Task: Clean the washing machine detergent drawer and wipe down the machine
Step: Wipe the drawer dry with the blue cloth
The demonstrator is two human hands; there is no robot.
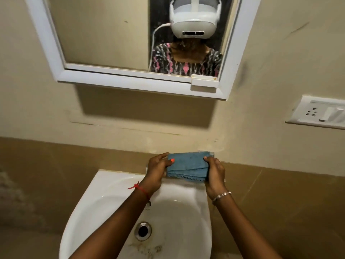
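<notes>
White sink point(104, 193) right under you, its bowl holding only the drain point(143, 231) w/ brownish stains beside it. Over its back edge your L hand point(156, 169) and R hand point(214, 174) each grip one end of the folded blue cloth point(188, 165), thumbs on top. Beige wall point(56, 118) behind, white-framed mirror point(130, 81) above, switch plate point(315, 113) at right.

Your left hand point(156, 170) and right hand point(215, 173) grip a cloth point(187, 168) between them, one at each end, over the back rim of the basin point(104, 199), close to the wall point(130, 116). The drain point(143, 231) sits in the bowl, nearer you. Above the basin hangs a mirror point(104, 34) on that wall, with a switch plate point(317, 113) mounted to its lower right.
</notes>
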